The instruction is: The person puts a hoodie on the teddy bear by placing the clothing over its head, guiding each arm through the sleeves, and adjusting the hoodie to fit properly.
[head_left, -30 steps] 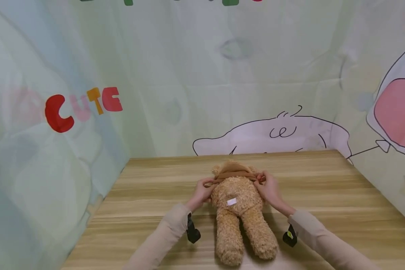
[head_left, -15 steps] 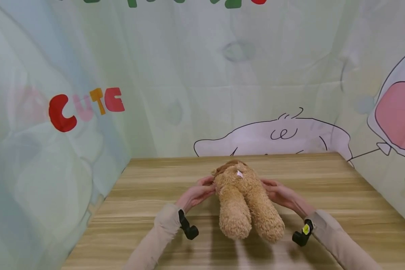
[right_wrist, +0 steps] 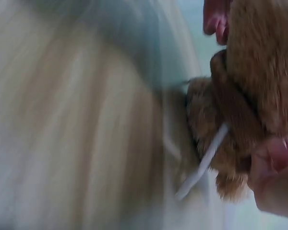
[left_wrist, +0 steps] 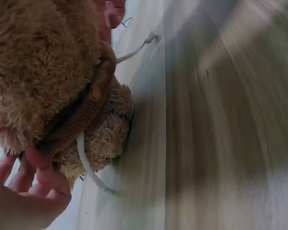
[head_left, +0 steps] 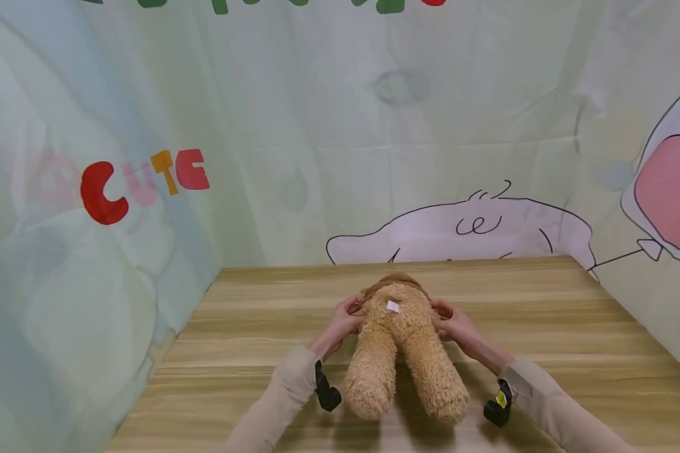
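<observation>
Brown and furry, the teddy bear (head_left: 405, 321) is held at the middle of the wooden table (head_left: 249, 327), its legs pointing back toward my head camera and a white tag (head_left: 393, 306) showing on its body. I see the left hand (head_left: 340, 324) gripping one side with curled fingers and the right hand (head_left: 459, 327) gripping the other, beside the bear's brown clothing (left_wrist: 93, 96). From that cloth I watch a white cord (left_wrist: 90, 171) trail. Beyond the table, a printed curtain (head_left: 340, 126) carries a cartoon figure (head_left: 430, 226).
</observation>
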A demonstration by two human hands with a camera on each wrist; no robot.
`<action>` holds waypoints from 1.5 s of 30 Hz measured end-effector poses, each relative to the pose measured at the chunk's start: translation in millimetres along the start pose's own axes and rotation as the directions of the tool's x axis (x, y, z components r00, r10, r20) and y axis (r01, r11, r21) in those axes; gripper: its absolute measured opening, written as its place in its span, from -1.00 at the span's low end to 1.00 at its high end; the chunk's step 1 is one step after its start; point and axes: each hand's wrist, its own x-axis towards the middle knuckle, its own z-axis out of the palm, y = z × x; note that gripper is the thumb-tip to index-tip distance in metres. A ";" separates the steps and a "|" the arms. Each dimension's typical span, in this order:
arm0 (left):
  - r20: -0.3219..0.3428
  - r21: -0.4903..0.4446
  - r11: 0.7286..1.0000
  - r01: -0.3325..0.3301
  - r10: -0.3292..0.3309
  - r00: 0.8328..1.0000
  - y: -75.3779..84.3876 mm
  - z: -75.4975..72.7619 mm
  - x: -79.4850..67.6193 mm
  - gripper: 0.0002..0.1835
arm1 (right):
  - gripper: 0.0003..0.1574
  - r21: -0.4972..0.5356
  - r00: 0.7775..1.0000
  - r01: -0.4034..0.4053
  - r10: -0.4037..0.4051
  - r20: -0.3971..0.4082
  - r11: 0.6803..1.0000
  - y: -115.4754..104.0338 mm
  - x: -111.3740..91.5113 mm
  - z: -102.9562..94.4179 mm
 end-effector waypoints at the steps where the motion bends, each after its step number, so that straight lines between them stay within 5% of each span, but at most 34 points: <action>1: 0.009 -0.020 0.999 -0.045 0.045 0.999 -22.8 -5.5 10.2 -0.66 | -0.46 -0.022 0.999 0.002 -0.003 -0.038 1.000 -2.6 0.8 3.2; 2: 0.009 -0.030 0.997 -0.072 0.072 0.997 -37.8 -8.9 17.2 -0.67 | -0.51 -0.039 0.997 0.007 -0.010 -0.077 0.999 -4.9 2.1 6.5; 4: -0.057 0.006 1.000 -0.022 0.023 0.998 -24.2 -1.9 13.3 -0.70 | -0.61 -0.100 0.987 0.028 -0.044 -0.157 0.995 -7.5 4.0 13.4; 8: -0.179 0.081 0.997 0.008 0.007 0.984 53.0 23.6 -21.6 -0.82 | -0.78 -0.238 0.950 0.068 -0.136 -0.281 0.969 -4.4 5.8 24.1; 12: -0.286 0.210 0.965 -0.156 0.214 0.934 63.2 33.2 -24.3 -0.78 | -0.76 -0.343 0.913 0.059 -0.189 -0.361 0.938 -2.5 5.0 31.2; 13: -0.328 0.279 0.951 -0.132 0.224 0.918 70.3 37.7 -26.2 -0.83 | -0.77 -0.353 0.904 0.042 -0.186 -0.385 0.935 -3.0 4.8 32.8; 15: -0.355 0.421 0.894 -0.154 0.319 0.879 74.7 43.9 -27.4 -0.83 | -0.78 -0.364 0.885 0.023 -0.188 -0.425 0.931 -4.1 4.5 35.6; 17: -0.357 0.572 0.813 -0.104 0.361 0.862 95.4 52.2 -37.6 -0.84 | -0.77 -0.384 0.871 0.021 -0.205 -0.447 0.923 -5.7 4.8 37.0; 19: -0.300 0.710 0.688 -0.147 0.485 0.822 99.9 55.6 -40.8 -0.80 | -0.76 -0.453 0.853 0.057 -0.279 -0.441 0.890 -6.8 4.7 36.7; 22: -0.188 0.845 0.505 -0.177 0.590 0.785 101.4 56.1 -42.6 -0.80 | -0.73 -0.620 0.800 0.151 -0.464 -0.381 0.770 -7.2 3.4 34.2; 24: -0.108 0.874 0.435 -0.216 0.608 0.787 102.7 55.0 -43.9 -0.79 | -0.74 -0.727 0.735 0.219 -0.600 -0.316 0.651 -6.7 2.7 31.7; 25: -0.078 0.875 0.424 -0.233 0.599 0.797 102.5 53.9 -44.0 -0.76 | -0.74 -0.764 0.707 0.249 -0.651 -0.277 0.596 -6.8 2.2 30.5; 27: -0.021 0.857 0.435 -0.276 0.564 0.825 102.6 50.8 -44.7 -0.69 | -0.70 -0.796 0.681 0.328 -0.711 -0.174 0.509 -7.9 1.2 27.1; 29: 0.012 0.820 0.491 -0.295 0.500 0.866 104.2 45.9 -44.9 -0.65 | -0.64 -0.764 0.715 0.415 -0.696 -0.061 0.494 -12.1 -0.9 22.2; 30: 0.021 0.793 0.531 -0.298 0.464 0.885 105.4 42.5 -44.8 -0.63 | -0.63 -0.725 0.752 0.450 -0.659 -0.008 0.521 -15.1 -2.0 19.3; 32: 0.045 0.714 0.641 -0.283 0.362 0.931 112.2 36.7 -45.8 -0.60 | -0.61 -0.614 0.832 0.474 -0.550 0.077 0.631 -24.2 -5.2 13.4; 34: 0.074 0.634 0.736 -0.236 0.246 0.966 120.8 32.9 -46.0 -0.57 | -0.54 -0.547 0.904 0.396 -0.416 0.093 0.738 -34.6 -6.9 9.6; 36: 0.092 0.599 0.784 -0.162 0.134 0.987 128.8 33.7 -47.3 -0.49 | -0.40 -0.555 0.945 0.299 -0.320 0.062 0.777 -43.7 -6.6 9.3; 39: 0.077 0.640 0.765 -0.074 0.032 0.997 132.5 42.5 -48.1 -0.35 | -0.19 -0.678 0.963 0.196 -0.268 -0.002 0.708 -52.5 -4.8 14.8; 42: -0.009 0.686 0.728 -0.012 0.024 1.000 127.4 54.0 -49.1 -0.31 | -0.17 -0.785 0.953 0.177 -0.304 -0.015 0.593 -55.4 -3.7 21.5; 45: -0.082 0.677 0.736 0.014 0.056 0.995 122.6 61.9 -47.2 -0.31 | -0.24 -0.832 0.943 0.179 -0.332 -0.007 0.525 -56.7 -2.2 23.9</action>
